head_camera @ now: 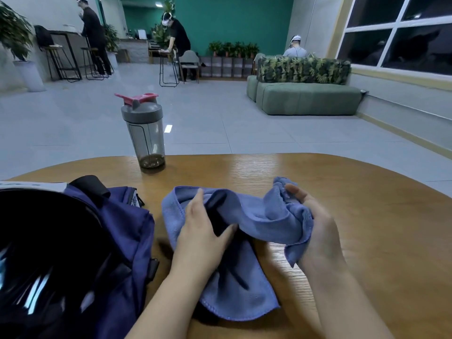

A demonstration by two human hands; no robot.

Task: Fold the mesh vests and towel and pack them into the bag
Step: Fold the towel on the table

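Blue microfibre, a towel (247, 231), lies bunched across the near middle of a wooden table (367, 196), and I see both bare hands on it. The left hand (203, 236) rests on the towel's left part with fingers spread and loose, thumb angled toward a dark fold; I cannot tell whether it pinches any cloth. The right hand (315, 228) is closed around a gathered end of the towel, lifting that end off the table while the lower part hangs toward the near edge. Just left of the towel stands a navy bag (122, 231), its lower part cut off by the frame; a dark glossy shape in front hides much of it, and I cannot make out what that shape is. I cannot make out any mesh vests. Farther back on the table stands a grey shaker bottle (144, 133) with a red flip cap, upright, well apart from the towel.
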